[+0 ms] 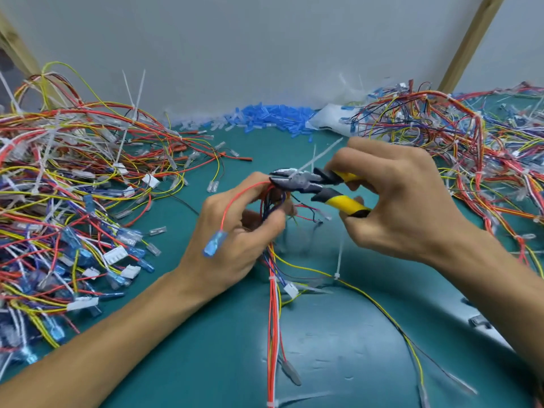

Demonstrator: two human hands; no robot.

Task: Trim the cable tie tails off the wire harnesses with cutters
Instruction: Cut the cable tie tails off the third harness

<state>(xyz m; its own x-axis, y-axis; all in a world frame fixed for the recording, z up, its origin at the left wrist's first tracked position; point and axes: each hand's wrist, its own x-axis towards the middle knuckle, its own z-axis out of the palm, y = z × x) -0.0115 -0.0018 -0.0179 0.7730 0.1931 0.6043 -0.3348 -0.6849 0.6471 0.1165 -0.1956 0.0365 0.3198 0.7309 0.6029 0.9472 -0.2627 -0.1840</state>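
While my left hand (pixel 235 240) grips the wire harness (pixel 273 290) with fingers curled round the bundle near its upper end, my right hand (pixel 403 201) is wrapped round the yellow-and-black handles of the cutters (pixel 312 184). Both hands are therefore occupied, and they meet above the middle of the green counter (pixel 338 334). The cutters lie roughly crosswise, handles towards the right hand and jaws pointing left, right at the fingertips of the left hand. The white cable tie tail (pixel 321 154) rises from the jaws and slants up and to the right, away from me, crossing over the tool's head. In my judgement the blades straddle the tail at its root beside the bundle, so the tail's long axis runs across the blades. I cannot tell whether the cut is through. The rest of the harness hangs down towards me, with a second untrimmed tie (pixel 340 260) lower on a yellow wire. A blue terminal (pixel 215 244) on a red lead lies over the back of the left hand. Heaps of harnesses lie to the left (pixel 73 201) and to the right (pixel 471 142).
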